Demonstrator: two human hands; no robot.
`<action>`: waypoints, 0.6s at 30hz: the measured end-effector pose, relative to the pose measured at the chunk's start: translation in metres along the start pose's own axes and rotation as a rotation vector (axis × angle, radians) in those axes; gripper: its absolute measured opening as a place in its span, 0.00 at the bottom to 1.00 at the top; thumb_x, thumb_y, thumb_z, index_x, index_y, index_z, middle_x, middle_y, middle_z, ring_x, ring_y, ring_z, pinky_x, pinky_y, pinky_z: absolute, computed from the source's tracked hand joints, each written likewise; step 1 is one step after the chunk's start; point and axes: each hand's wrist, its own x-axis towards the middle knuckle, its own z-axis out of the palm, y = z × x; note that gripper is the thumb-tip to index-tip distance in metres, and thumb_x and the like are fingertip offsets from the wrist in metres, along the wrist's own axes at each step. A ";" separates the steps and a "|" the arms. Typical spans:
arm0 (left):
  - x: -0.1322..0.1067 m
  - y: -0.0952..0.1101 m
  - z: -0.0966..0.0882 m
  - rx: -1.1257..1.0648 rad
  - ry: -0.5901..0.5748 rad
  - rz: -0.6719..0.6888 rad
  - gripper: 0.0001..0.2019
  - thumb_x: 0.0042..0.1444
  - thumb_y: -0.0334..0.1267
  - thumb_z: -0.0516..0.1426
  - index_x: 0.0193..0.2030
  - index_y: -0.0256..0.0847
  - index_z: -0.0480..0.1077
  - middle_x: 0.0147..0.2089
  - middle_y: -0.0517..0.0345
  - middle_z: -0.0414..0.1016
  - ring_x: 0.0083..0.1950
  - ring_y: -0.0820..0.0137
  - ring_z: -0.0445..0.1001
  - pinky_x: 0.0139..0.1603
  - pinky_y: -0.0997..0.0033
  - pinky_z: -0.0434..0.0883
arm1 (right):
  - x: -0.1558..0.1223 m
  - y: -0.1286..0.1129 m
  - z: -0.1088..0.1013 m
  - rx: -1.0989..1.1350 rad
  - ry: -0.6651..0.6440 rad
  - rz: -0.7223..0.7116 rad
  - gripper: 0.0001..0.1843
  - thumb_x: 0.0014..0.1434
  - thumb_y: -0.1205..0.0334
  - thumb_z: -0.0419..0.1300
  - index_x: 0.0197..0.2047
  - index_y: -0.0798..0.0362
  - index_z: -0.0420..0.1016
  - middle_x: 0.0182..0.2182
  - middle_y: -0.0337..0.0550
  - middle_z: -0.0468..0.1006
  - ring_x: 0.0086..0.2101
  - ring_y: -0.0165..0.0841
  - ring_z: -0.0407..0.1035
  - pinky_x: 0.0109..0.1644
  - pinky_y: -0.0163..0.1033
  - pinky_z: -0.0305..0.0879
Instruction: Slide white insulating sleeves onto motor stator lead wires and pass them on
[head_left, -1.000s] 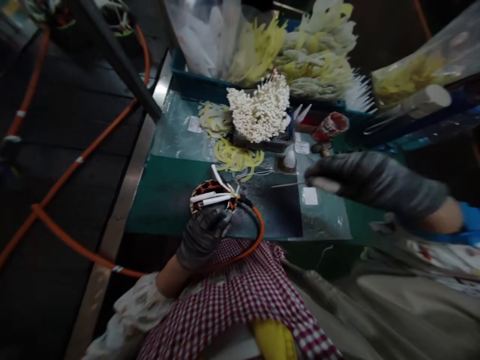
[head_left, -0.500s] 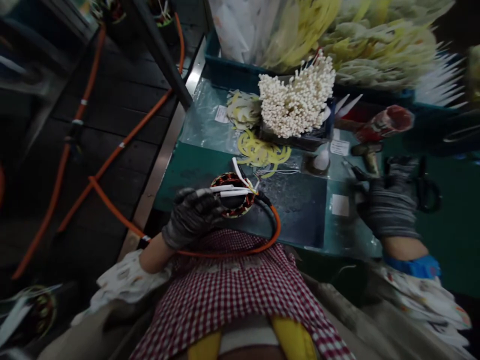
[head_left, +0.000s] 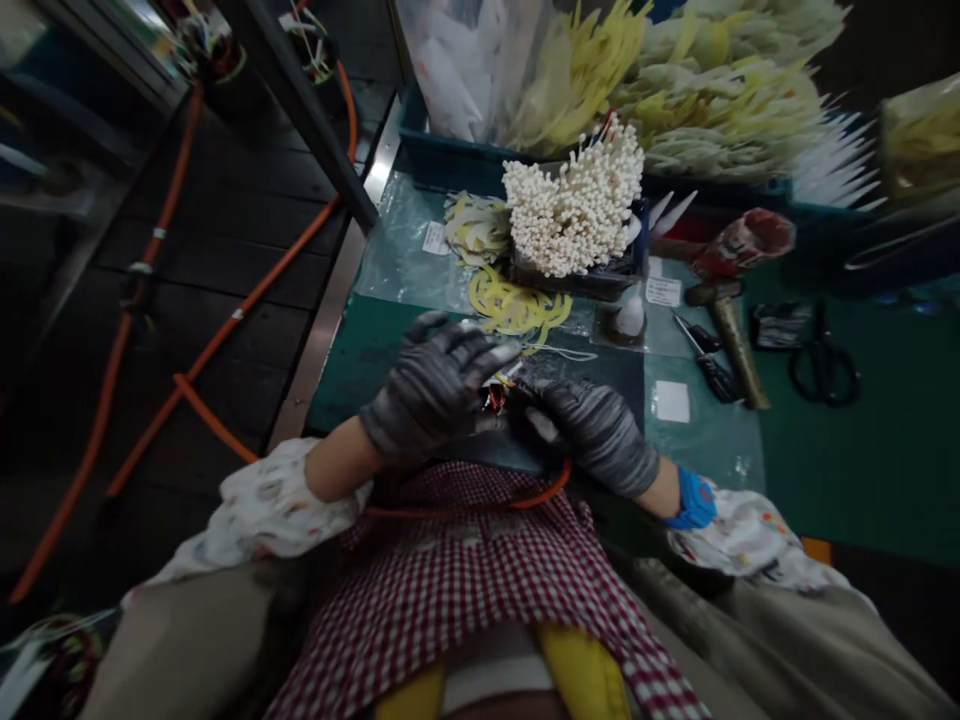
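My left hand point(head_left: 431, 385), in a grey knit glove, lies over a small ring wound with copper-coloured wire point(head_left: 495, 398), its fingers stretched out and apart. Most of the ring and its white sleeves is hidden beneath that hand. On the ring's right side is my right hand point(head_left: 600, 430), gloved alike, its fingertips close to the wire ends; blur and the hand itself hide whether they grip anything. An orange cable point(head_left: 551, 488) curves from under the right hand across the checked apron. Thin white strands point(head_left: 562, 352) lie just beyond the hands.
Yellow sleeve pieces point(head_left: 517, 305) and a box of white thin tubes point(head_left: 574, 215) stand behind the hands. To the right lie a screwdriver point(head_left: 705, 358), a hammer point(head_left: 731, 335) and black scissors point(head_left: 825, 370). Orange cables point(head_left: 217, 340) cross the floor at left.
My right hand has left the tools at the right and come to the wound ring. My left hand has moved right and up, from the ring's edge to over it.
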 end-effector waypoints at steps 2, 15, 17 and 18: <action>0.025 -0.002 0.007 -0.052 -0.081 0.069 0.23 0.78 0.50 0.61 0.74 0.47 0.77 0.62 0.49 0.87 0.66 0.52 0.82 0.81 0.45 0.66 | 0.007 0.000 -0.017 -0.060 0.046 -0.079 0.22 0.84 0.55 0.52 0.67 0.50 0.85 0.53 0.52 0.91 0.50 0.46 0.84 0.53 0.48 0.79; 0.039 -0.021 0.049 -0.961 -0.076 -0.194 0.20 0.72 0.45 0.64 0.65 0.40 0.80 0.60 0.47 0.89 0.58 0.57 0.87 0.65 0.54 0.83 | 0.004 0.009 -0.016 -0.062 0.193 -0.010 0.30 0.73 0.33 0.68 0.58 0.51 0.90 0.54 0.57 0.87 0.52 0.52 0.80 0.57 0.55 0.78; 0.039 -0.020 0.049 -0.970 -0.090 -0.217 0.20 0.71 0.45 0.64 0.65 0.39 0.80 0.59 0.48 0.89 0.56 0.58 0.87 0.63 0.55 0.83 | -0.017 -0.003 -0.010 0.012 0.078 0.042 0.29 0.73 0.33 0.68 0.57 0.51 0.90 0.52 0.58 0.88 0.48 0.50 0.81 0.52 0.54 0.79; 0.040 -0.022 0.046 -0.969 -0.101 -0.220 0.21 0.71 0.45 0.64 0.66 0.39 0.80 0.59 0.48 0.89 0.55 0.58 0.87 0.62 0.55 0.83 | -0.024 -0.007 -0.008 0.066 0.029 0.060 0.26 0.75 0.37 0.67 0.56 0.51 0.90 0.49 0.57 0.88 0.45 0.48 0.81 0.50 0.52 0.79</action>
